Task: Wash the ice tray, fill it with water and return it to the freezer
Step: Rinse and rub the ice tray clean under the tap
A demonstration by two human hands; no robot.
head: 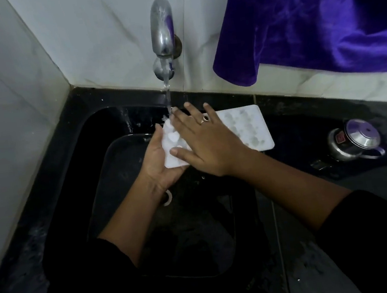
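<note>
Ice tray (174, 158) under tap (161, 29), over black sink (91, 146), white-tiled corner (61, 53).

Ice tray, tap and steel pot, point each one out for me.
ice tray (249, 128): head view, uncovered right half with the moulds.
tap (161, 27): head view, curved metal spout.
steel pot (363, 133): head view, shiny domed lid.

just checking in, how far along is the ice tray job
Done: little beyond the steel tap running. In hand: the left hand holds the white plastic heart-mould ice tray under the stream above the black sink, the right hand flat on it. Left: filling it and the freezer trip.
</note>
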